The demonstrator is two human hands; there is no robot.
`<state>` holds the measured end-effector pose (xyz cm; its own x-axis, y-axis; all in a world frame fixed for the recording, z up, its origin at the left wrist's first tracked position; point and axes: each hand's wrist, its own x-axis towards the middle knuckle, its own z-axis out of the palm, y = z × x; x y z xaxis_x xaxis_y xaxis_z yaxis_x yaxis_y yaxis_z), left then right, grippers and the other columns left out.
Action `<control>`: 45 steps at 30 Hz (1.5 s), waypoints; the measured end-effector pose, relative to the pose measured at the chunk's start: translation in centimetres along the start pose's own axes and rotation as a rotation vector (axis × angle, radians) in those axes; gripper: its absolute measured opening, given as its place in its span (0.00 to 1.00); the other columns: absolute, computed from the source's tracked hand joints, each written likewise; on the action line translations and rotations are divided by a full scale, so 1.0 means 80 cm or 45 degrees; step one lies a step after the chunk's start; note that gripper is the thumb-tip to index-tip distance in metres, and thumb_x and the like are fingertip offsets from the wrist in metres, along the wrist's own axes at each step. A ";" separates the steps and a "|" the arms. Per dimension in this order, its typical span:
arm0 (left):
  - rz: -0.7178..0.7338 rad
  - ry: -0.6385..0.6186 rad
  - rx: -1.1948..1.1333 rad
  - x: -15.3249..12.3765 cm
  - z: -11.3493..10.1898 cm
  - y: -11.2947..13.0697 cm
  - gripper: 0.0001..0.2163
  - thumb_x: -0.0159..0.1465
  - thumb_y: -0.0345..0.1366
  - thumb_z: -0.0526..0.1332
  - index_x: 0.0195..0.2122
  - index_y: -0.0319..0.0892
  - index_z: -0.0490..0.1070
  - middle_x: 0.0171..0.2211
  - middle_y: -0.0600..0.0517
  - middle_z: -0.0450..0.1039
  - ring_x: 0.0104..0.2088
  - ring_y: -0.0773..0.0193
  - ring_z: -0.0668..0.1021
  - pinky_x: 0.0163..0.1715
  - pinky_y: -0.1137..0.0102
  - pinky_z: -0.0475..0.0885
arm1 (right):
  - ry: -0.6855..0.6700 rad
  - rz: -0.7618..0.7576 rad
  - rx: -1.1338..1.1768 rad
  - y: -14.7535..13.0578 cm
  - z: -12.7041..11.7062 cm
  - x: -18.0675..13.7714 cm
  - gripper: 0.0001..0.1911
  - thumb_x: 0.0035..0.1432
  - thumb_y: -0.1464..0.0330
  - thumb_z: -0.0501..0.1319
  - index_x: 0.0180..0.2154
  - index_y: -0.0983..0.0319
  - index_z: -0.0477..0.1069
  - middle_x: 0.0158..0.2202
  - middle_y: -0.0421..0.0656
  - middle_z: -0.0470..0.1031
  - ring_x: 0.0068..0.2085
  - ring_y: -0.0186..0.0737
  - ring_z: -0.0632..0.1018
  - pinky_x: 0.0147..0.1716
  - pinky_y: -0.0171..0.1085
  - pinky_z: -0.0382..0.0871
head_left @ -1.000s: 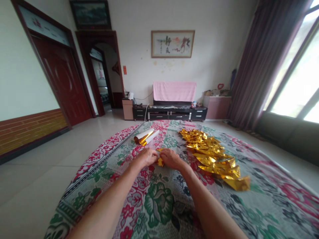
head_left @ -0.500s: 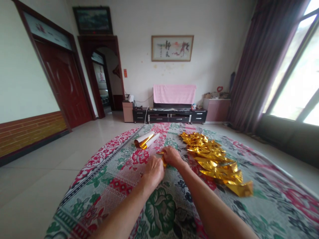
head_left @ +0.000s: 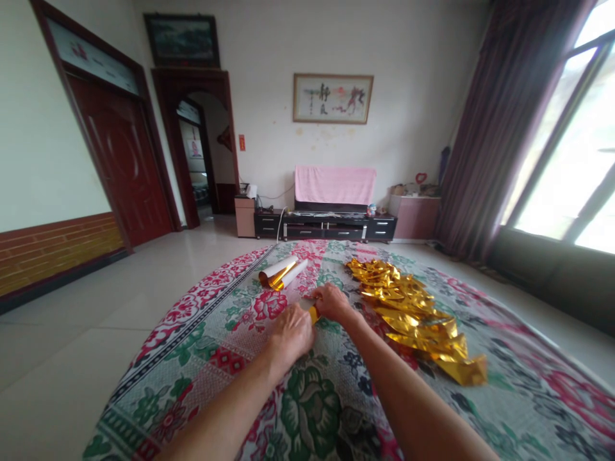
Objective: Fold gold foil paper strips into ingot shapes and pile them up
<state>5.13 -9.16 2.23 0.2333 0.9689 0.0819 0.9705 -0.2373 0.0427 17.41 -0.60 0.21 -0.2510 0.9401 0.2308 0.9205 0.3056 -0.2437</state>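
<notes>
Between my two hands is a small piece of gold foil paper, mostly covered by my fingers. My left hand is closed on its near left side. Opposite it, my right hand grips the far right side with bent fingers. To the right, a long pile of folded gold foil paper pieces lies on the tablecloth. Beyond my left hand rests a loosely curled stack of gold foil sheets with white backs. The exact shape of the held piece is hidden.
A flowered tablecloth covers the round table under my hands. Past the table stands a low black TV cabinet with a pink cloth over the screen. A dark red door is at left, purple curtains at right.
My hands stay close together on the foil paper, the left shifting slightly left and down. A yellow edge now shows between them. The camera view has tilted a little.
</notes>
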 end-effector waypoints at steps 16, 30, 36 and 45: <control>0.048 -0.024 -0.075 0.015 0.000 -0.035 0.14 0.55 0.34 0.53 0.40 0.35 0.71 0.40 0.40 0.70 0.39 0.56 0.75 0.37 0.67 0.70 | 0.097 0.136 0.017 0.012 -0.009 -0.029 0.15 0.51 0.74 0.53 0.39 0.61 0.74 0.38 0.46 0.75 0.39 0.39 0.74 0.36 0.32 0.61; 0.249 -0.080 -0.167 0.050 -0.002 -0.068 0.13 0.56 0.35 0.51 0.29 0.40 0.75 0.29 0.46 0.75 0.33 0.60 0.76 0.33 0.70 0.68 | 0.251 -0.260 0.207 -0.005 0.023 -0.040 0.13 0.57 0.72 0.49 0.34 0.60 0.72 0.35 0.42 0.73 0.38 0.35 0.72 0.39 0.31 0.59; 0.205 -0.244 -0.543 0.073 -0.002 -0.087 0.12 0.50 0.33 0.57 0.34 0.43 0.76 0.28 0.53 0.76 0.27 0.66 0.75 0.24 0.77 0.66 | 0.255 -0.310 0.138 -0.008 0.018 -0.045 0.08 0.57 0.69 0.54 0.34 0.58 0.72 0.35 0.41 0.71 0.38 0.36 0.70 0.38 0.34 0.57; 0.250 -0.448 -0.515 0.103 0.002 -0.098 0.13 0.46 0.37 0.61 0.33 0.43 0.75 0.22 0.55 0.71 0.20 0.70 0.70 0.17 0.78 0.60 | 0.184 -0.527 0.241 -0.023 0.014 -0.046 0.12 0.56 0.77 0.52 0.32 0.60 0.72 0.31 0.41 0.71 0.35 0.35 0.70 0.37 0.35 0.59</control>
<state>-0.52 0.67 2.42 0.4804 0.8524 -0.2065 0.8225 -0.3561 0.4434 16.30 -4.45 -1.29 -0.5285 0.7068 0.4702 0.6775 0.6849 -0.2680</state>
